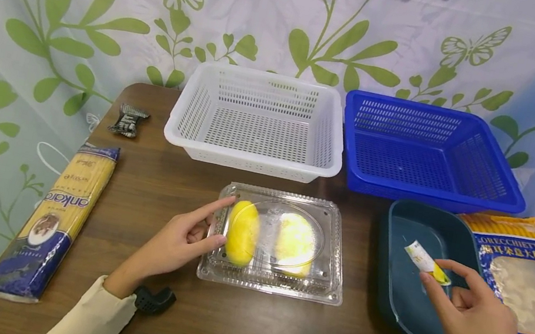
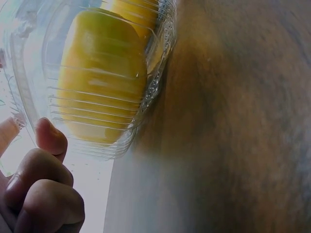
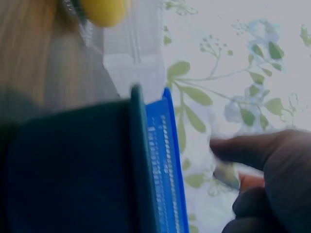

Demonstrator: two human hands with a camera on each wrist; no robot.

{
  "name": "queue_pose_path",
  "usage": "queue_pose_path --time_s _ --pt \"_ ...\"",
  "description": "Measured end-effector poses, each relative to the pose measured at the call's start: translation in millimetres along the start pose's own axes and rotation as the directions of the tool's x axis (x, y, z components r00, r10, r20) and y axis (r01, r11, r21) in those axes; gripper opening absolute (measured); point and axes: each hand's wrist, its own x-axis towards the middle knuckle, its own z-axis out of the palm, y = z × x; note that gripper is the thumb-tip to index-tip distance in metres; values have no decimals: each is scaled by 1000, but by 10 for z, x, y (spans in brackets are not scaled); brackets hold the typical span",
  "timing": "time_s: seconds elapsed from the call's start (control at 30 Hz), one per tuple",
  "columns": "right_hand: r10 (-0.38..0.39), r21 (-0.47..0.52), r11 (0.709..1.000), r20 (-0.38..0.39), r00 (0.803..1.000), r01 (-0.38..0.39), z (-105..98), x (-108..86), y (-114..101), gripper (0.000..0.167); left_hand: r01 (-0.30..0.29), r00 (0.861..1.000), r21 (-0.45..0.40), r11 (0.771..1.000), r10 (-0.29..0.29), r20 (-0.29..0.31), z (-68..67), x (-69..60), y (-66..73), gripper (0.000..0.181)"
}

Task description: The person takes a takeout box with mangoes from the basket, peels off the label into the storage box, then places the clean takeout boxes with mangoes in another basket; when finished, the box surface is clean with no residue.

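A clear plastic clamshell box (image 1: 260,276) holding two yellow oval fruits (image 1: 242,234), which look like mangoes, lies closed on the table. My left hand (image 1: 178,244) is at its left side, with thumb and forefinger spread along the edge and the other fingers curled under. In the left wrist view, a fingertip (image 2: 52,138) is beside the box's ribbed wall. My right hand (image 1: 480,315) pinches a small white, yellow and green packet (image 1: 423,259) between thumb and forefinger. It holds the packet above the dark teal basin (image 1: 399,304). The packet is blurred in the right wrist view.
Behind the box stand a white basket (image 1: 252,161) and a blue basket (image 1: 434,196). An orecchiette bag (image 1: 531,285) lies right of the basin. At the left are a spaghetti pack (image 1: 57,213) and a small black wrapped item (image 1: 129,120). A patterned cloth hangs behind.
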Motion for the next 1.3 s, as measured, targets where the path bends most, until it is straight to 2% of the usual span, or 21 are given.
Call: queue_pose_path --time_s 0.1,0.17,0.33,0.67,0.87,1.0,1.13,1.3 --pt "91 -72 993 19 996 -90 -62 3 87 40 -1 1000 -4 1000 1 3 0 2 -2 65" --pt "146 -123 983 61 987 -138 -73 3 134 46 -2 1000 -7 1000 2 2 0 2 0 65" --pt "247 -184 960 192 950 -213 -11 16 249 59 -5 1000 -11 1000 5 2 4 5 5 65" --pt "317 -231 940 313 895 -252 154 57 346 66 -7 1000 -21 1000 7 4 10 2 4 64" --pt "316 -249 939 343 885 -239 152 85 372 70 -10 1000 -21 1000 10 3 4 7 14 64" --pt "289 -239 947 348 892 -214 134 83 380 67 -15 1000 -22 1000 16 3 5 10 10 64" --pt "228 -207 964 311 923 -168 70 79 335 60 -23 1000 -21 1000 23 2 5 14 7 63" --pt "124 -186 979 219 968 -83 -83 127 279 49 -21 1000 -21 1000 21 3 2 11 5 64"
